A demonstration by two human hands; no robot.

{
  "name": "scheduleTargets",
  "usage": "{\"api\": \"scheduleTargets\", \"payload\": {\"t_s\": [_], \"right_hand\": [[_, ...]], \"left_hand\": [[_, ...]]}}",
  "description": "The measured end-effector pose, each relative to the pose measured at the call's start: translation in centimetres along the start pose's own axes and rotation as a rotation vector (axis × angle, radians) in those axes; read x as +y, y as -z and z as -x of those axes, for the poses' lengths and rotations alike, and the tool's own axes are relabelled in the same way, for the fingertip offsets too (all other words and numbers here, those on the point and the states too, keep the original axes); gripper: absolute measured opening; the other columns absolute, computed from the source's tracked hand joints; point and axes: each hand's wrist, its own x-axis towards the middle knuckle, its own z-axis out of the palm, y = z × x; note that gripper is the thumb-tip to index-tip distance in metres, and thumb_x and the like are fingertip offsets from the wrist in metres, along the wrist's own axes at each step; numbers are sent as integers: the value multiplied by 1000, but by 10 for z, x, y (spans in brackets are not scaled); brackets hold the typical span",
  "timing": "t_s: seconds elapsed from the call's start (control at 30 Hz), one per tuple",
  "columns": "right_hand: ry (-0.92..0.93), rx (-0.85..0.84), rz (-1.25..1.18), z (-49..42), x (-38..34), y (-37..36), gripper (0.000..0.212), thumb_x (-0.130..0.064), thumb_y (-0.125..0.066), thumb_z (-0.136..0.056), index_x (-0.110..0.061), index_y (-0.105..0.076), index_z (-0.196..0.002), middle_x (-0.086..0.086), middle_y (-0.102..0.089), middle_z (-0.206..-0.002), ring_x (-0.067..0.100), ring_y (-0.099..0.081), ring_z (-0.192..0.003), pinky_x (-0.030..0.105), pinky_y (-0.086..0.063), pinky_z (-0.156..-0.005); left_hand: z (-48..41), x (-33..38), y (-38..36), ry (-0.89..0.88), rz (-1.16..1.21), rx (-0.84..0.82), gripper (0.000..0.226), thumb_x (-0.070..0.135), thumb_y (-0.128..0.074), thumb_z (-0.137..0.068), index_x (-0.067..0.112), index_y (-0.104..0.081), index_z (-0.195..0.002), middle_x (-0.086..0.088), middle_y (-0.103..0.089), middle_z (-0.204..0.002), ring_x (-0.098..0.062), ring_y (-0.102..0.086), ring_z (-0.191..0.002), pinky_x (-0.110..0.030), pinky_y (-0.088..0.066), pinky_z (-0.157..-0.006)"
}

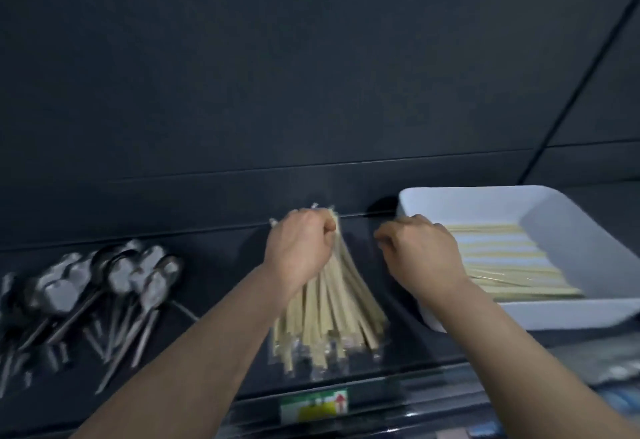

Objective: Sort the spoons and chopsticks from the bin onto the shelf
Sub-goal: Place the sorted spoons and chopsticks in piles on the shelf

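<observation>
Left hand (299, 248) gripping chopsticks (332, 303), right hand (420, 255) curled, hold unclear, at bin (561, 231) rim, spoons (114, 276) leftward

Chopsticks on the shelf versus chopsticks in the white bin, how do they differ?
The shelf chopsticks fan out from the left hand gripping their far ends; the bin chopsticks lie flat and parallel. Shelf chopsticks point front to back, bin chopsticks run side to side. Both are pale sticks.

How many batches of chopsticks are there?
2. One bundle on the shelf, gripped by the left hand; one layer in the white bin, by the right hand. Hands may hide more.
</observation>
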Motion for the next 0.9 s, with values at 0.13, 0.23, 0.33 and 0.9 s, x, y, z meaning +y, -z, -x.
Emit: {"api": "scheduleTargets", "payload": {"t_s": [0.13,0.23,0.33,0.9], "right_hand": [[-101,-23,-9,15,85,7,24,-25,-51,-93,-32,-66,-110,-7,-66,-108,19,-56,-104,32,-41,-78],[-175,-63,-1,24,150,11,28,-25,-48,-95,-34,-62,-117,-9,-63,-117,17,-54,-111,30,-40,-82],[-206,-131,-20,28,204,8,27,-25,-49,-96,-34,-61,-118,-8,-62,-118,17,-53,-112,30,-40,-82],[-188,-274,-268,36,270,-14,25,-26,-45,-96,-33,-63,-112,-9,-64,-113,15,-57,-108,30,-44,-73]], "left_hand": [[-20,84,-25,-100,66,-42,18,22,-52,-92,27,-67,-99,9,-69,-99,-16,-61,-98,-35,-51,-82],[-36,142,-51,-152,75,-142,19,22,-51,-93,26,-67,-102,12,-68,-101,-14,-61,-95,-31,-50,-77],[-54,180,-87,-157,10,-286,20,25,-52,-94,24,-65,-109,7,-66,-110,-17,-59,-104,-31,-49,-83],[-106,214,-184,17,-408,-475,29,35,-53,-93,17,-57,-117,-1,-58,-120,-24,-47,-114,-35,-44,-88]]}}
